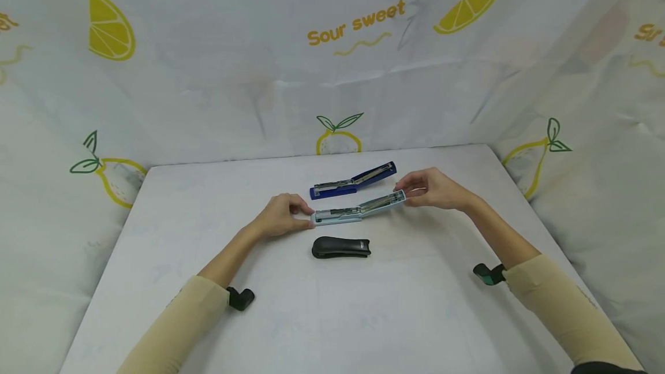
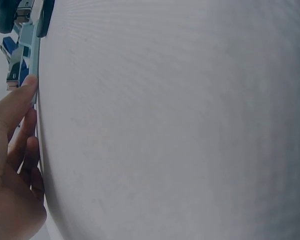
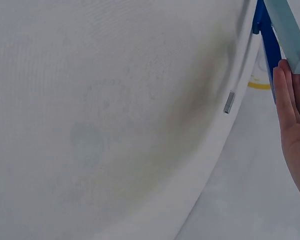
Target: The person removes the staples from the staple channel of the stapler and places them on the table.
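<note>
A light blue stapler [image 1: 337,216] lies opened out flat, its metal insides facing up and its right part tilted upward. My left hand [image 1: 283,214] pinches its left end between thumb and fingers; the left wrist view shows the thumb [image 2: 29,86] along its edge. My right hand [image 1: 433,189] grips the raised right end, and in the right wrist view the fingers [image 3: 286,95] hold the tip of the light blue arm [image 3: 289,37]. Just behind is a dark blue stapler [image 1: 335,189], opened out the same way. In front lies a closed black stapler [image 1: 340,247].
All three staplers are on a white-covered table [image 1: 332,316]. In the right wrist view a small strip of staples [image 3: 229,102] lies on the table. A white curtain with lemon prints [image 1: 223,74] hangs behind and at both sides.
</note>
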A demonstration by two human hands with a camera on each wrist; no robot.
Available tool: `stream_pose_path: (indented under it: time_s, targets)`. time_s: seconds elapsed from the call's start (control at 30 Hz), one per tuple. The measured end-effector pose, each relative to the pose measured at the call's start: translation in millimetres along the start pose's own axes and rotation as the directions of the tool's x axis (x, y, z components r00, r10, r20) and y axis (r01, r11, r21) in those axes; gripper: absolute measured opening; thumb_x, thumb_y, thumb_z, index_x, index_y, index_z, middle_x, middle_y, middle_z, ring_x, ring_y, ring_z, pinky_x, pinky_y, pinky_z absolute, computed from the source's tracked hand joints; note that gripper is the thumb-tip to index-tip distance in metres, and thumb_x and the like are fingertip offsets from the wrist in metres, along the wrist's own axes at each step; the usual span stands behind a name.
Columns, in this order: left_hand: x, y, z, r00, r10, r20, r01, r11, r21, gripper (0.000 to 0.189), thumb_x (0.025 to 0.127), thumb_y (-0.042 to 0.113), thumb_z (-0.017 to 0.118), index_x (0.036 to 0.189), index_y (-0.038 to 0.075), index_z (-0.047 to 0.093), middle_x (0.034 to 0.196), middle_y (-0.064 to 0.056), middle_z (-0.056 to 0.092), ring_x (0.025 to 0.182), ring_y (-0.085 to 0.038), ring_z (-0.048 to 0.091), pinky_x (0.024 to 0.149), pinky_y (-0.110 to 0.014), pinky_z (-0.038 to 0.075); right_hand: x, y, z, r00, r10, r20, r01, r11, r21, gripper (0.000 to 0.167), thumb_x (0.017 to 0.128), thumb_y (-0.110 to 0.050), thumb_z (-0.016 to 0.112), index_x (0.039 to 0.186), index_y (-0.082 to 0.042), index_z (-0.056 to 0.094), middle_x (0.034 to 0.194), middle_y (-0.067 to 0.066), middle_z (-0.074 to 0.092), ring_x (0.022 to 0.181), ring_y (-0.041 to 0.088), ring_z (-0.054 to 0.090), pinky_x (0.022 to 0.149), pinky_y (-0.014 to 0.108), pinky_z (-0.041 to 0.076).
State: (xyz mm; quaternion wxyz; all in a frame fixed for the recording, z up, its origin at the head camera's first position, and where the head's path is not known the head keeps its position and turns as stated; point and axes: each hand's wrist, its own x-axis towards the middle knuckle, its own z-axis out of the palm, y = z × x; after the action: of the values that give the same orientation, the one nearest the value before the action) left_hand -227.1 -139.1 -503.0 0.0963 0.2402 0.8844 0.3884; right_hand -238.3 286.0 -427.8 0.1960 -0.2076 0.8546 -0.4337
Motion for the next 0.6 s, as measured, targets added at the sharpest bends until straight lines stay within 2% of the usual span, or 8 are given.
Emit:
stream_pose_path:
  time_s: [0.23,0.37,0.47,0.6]
  targets:
    - [0.0,1.0,-0.4,1.0,-0.005,0.004,0.005,1.0,-0.004,0.025,0.085,0.025,0.093,0.107,0.016,0.085,0.111,-0.002,0.08,0.098,-0.016,0.059,0.091,-0.03,0.048,2.7,-8,1,0.999,-0.052,0.015,0.052,0.999,-0.009,0.037,0.093,-0.002,0.081,0.129,0.003,0.071,0.134,0.028,0.072,0.128,0.044,0.07,0.107,0.04,0.059]
    - [-0.6,1.1,-0.7,1.0,-0.01,0.004,0.01,1.0,-0.008,0.025,0.085,0.026,0.093,0.107,0.016,0.085,0.11,-0.002,0.079,0.097,-0.017,0.059,0.09,-0.031,0.048,7.4,-18,4,0.995,-0.102,-0.021,0.101,0.995,-0.019,0.034,0.095,-0.003,0.081,0.128,0.003,0.072,0.131,0.029,0.073,0.126,0.049,0.07,0.103,0.027,0.06]
    - [-0.1,0.4,-0.4,1.0,-0.01,0.004,0.01,1.0,-0.007,0.025,0.085,0.027,0.093,0.107,0.016,0.085,0.11,-0.002,0.079,0.097,-0.017,0.059,0.09,-0.031,0.048,11.3,-27,8,0.991,-0.126,-0.049,0.126,0.992,-0.009,0.031,0.096,-0.003,0.08,0.125,0.003,0.073,0.126,0.026,0.075,0.12,0.039,0.074,0.098,0.019,0.059]
    - [0.4,-1.2,0.4,1.0,-0.009,0.006,0.009,1.0,-0.004,0.025,0.086,0.027,0.093,0.106,0.017,0.085,0.111,-0.001,0.08,0.098,-0.016,0.059,0.091,-0.03,0.048,17.3,-39,19,0.99,-0.132,-0.053,0.133,0.991,0.028,0.029,0.097,-0.003,0.079,0.123,0.006,0.073,0.122,0.024,0.077,0.108,0.017,0.077,0.094,0.018,0.06]
